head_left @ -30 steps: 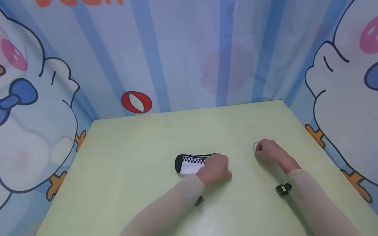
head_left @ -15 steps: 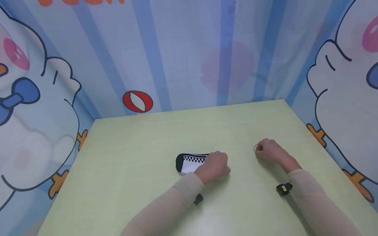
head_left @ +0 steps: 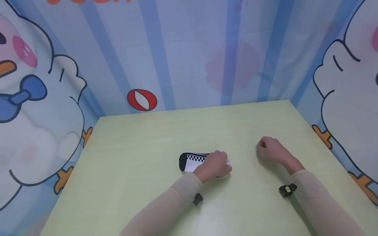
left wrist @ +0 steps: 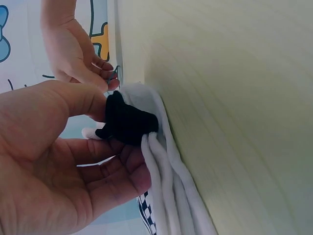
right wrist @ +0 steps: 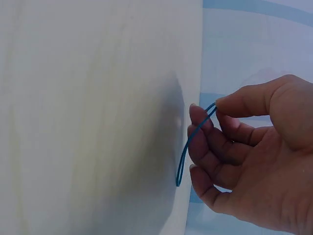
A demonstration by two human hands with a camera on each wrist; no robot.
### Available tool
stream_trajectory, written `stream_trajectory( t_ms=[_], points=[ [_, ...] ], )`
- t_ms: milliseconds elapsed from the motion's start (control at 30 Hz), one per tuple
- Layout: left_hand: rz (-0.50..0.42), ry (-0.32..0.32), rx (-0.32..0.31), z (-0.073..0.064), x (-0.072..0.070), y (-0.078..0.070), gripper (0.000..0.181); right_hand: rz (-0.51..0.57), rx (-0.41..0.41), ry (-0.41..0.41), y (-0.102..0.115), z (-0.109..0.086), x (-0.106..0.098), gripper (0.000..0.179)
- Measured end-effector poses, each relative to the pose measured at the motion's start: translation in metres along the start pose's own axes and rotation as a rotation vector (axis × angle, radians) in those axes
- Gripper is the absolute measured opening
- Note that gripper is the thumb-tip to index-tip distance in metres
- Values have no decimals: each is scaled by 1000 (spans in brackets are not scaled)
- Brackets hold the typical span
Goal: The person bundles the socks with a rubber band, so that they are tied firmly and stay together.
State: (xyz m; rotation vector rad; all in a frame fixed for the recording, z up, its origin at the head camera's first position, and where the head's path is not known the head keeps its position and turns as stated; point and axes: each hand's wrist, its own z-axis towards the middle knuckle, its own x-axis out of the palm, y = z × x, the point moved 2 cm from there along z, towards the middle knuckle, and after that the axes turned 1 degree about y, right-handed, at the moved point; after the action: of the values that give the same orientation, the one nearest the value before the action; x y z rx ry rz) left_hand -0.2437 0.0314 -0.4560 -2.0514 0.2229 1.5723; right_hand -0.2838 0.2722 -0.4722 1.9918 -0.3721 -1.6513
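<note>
Folded socks (head_left: 192,163), white with black toes and a checkered band, lie on the table in the head view. My left hand (head_left: 214,165) grips their right end. In the left wrist view, the thumb and fingers hold a bunched black part (left wrist: 128,120), with several white layers hanging below it. My right hand (head_left: 273,150) is apart from the socks, further right and over the table. Between its thumb and fingertips it pinches a thin teal elastic band (right wrist: 188,139), which hangs as a narrow loop in the right wrist view.
The pale yellow-green table (head_left: 141,141) is bounded by a striped blue backdrop (head_left: 189,55) at the back. Printed cartoon side walls (head_left: 351,98) stand left and right. A small black camera (head_left: 287,190) sits at the right wrist, another at the left.
The head view has shifted slightly. The elastic band showed as a rounder loop beside the right hand earlier and now appears narrower. Both hands keep their holds with little movement.
</note>
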Motion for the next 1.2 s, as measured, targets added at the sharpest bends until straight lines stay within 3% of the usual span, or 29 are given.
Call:
stream_trajectory(
  t_ms=[400,600,767,1033,1200],
  points=[
    [28,-8,8,3,0,-3,30,156,-29,-52,5,1,-7,23],
    [-1,-3,-5,-1,3,-3,34,262,-49,-10,2,-3,-4,22],
    [13,-5,-14,-1,6,-4,31,287,-70,0,0,-4,-1,24],
    [25,-3,-27,-1,4,-4,29,335,-73,51,-2,-5,-1,47],
    [29,-6,-17,0,4,-4,30,384,-57,65,-2,-7,-1,38]
  ],
)
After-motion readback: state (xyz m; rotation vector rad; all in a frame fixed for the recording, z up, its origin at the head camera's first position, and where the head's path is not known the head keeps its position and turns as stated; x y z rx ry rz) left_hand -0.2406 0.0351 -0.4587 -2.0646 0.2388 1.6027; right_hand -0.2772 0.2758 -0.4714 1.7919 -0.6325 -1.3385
